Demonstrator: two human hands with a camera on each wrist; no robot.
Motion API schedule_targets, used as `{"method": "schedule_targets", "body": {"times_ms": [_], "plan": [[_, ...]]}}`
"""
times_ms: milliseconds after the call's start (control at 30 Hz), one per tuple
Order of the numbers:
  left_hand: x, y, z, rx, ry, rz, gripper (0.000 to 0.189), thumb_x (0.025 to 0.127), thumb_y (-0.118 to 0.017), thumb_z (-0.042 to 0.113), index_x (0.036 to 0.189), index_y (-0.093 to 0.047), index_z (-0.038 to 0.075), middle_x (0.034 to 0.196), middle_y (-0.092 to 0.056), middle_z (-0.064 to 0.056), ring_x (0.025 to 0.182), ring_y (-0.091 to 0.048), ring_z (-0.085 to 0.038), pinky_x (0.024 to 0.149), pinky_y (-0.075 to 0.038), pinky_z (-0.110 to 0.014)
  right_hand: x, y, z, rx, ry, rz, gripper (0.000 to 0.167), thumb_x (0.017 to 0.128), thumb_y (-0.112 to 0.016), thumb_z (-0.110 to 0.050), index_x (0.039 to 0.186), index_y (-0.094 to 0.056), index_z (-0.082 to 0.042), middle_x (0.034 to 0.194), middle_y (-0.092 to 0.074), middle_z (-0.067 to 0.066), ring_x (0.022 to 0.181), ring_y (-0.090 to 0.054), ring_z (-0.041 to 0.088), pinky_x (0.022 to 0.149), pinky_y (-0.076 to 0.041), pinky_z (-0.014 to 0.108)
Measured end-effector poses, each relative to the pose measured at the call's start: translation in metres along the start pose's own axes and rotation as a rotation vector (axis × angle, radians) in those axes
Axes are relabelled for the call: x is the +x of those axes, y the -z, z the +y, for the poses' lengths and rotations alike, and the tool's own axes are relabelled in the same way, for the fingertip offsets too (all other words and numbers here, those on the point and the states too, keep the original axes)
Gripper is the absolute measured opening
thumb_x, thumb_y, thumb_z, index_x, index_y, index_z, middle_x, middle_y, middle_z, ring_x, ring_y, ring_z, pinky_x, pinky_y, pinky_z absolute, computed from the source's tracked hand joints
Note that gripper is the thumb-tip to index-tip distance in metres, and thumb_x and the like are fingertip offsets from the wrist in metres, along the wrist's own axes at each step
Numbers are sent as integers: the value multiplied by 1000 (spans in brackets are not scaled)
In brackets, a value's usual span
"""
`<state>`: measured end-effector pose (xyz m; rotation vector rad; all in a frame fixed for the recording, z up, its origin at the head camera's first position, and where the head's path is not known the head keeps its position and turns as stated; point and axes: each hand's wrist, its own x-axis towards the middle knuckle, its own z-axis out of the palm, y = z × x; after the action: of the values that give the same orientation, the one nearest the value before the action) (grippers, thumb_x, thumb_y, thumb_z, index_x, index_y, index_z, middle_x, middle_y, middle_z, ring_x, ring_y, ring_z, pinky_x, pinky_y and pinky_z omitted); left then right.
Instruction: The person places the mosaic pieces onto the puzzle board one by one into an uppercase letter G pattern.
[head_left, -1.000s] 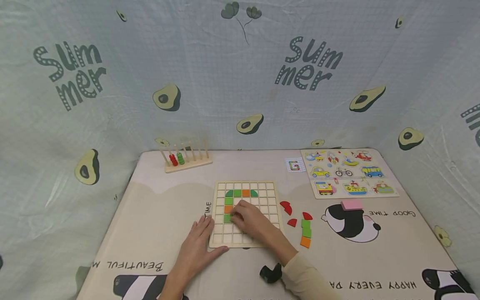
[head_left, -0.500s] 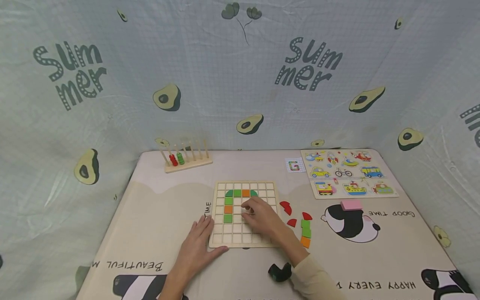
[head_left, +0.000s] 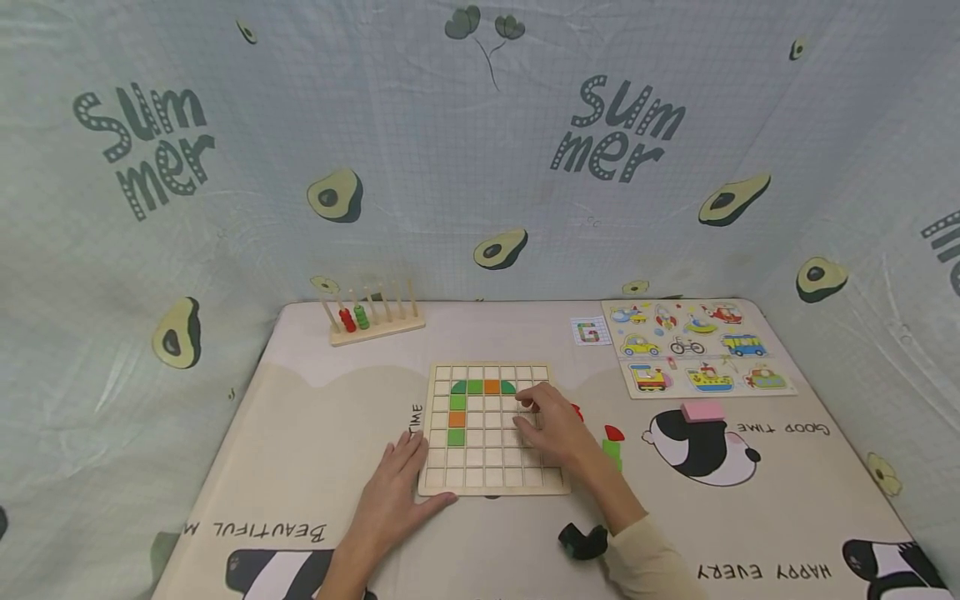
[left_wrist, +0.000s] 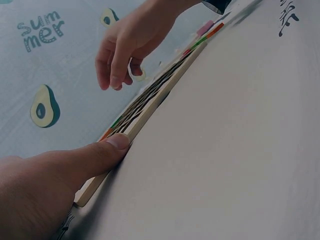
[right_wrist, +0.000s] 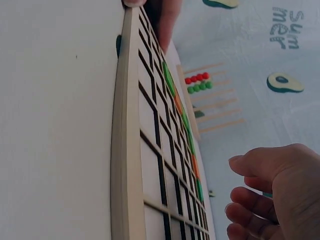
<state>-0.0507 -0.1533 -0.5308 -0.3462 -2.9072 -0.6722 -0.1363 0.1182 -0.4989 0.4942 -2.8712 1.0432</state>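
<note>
A wooden grid board (head_left: 476,478) lies on the table, with green and orange tiles set along its top and left in a bent line. My left hand (head_left: 392,486) steadies the board's near left corner, fingers straight along the side; in the left wrist view its thumb (left_wrist: 112,145) presses the front edge. Above the right part of the grid hovers my right hand (head_left: 553,423), thumb and fingers apart and loosely bent, nothing between them. Beside it are a red quarter-round piece (head_left: 615,432) and green square tiles (head_left: 612,451), partly covered by the right forearm.
A card with a letter G (head_left: 591,331) lies beside a vehicle puzzle board (head_left: 708,396) at the back right. A pink block (head_left: 703,410) sits in front of it. At the back left stands a bead rack (head_left: 378,332). A black object (head_left: 582,542) is by the right wrist.
My right hand has moved right, away from the lower green tile in the left column, across the grid toward the loose pieces. The left hand stays put.
</note>
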Motion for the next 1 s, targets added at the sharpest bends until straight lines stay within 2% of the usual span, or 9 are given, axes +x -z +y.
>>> {"method": "schedule_targets", "body": {"times_ms": [267,367,567,767,1000], "plan": [[0,0,0,1,0,4,91,77,-77,60,140,-55,-2,152,-50,-16,145,-43,-34,124,-34,-46,-3,9,16,-19,-91,27,37,89,-74,-18,123,-62,-10,107,-63,2,96,-57,15,85,-59,34],[0,-1,0,2,-3,10,92,76,-78,60,140,-56,-2,152,-51,-16,144,-44,-35,124,-34,-46,-4,14,23,5,-94,35,37,88,-74,-17,122,-62,-8,107,-63,3,96,-56,17,85,-58,34],[0,-1,0,-2,1,5,91,77,-77,60,140,-55,-2,152,-50,-16,145,-43,-35,124,-33,-46,-8,21,38,-3,-83,47,34,89,-71,-16,121,-63,-6,104,-61,5,90,-54,16,77,-55,29],[1,0,1,2,10,-16,92,78,-75,62,141,-54,-2,153,-49,-15,145,-43,-34,125,-33,-46,-13,25,52,-18,-110,34,37,90,-69,-17,125,-62,-6,113,-63,7,96,-56,20,86,-59,36],[1,-1,0,3,6,-17,92,78,-75,62,141,-55,-2,153,-49,-15,145,-43,-34,124,-33,-45,-16,30,62,-36,-142,29,37,92,-68,-22,124,-63,-5,112,-63,8,99,-58,21,90,-59,40]]}}
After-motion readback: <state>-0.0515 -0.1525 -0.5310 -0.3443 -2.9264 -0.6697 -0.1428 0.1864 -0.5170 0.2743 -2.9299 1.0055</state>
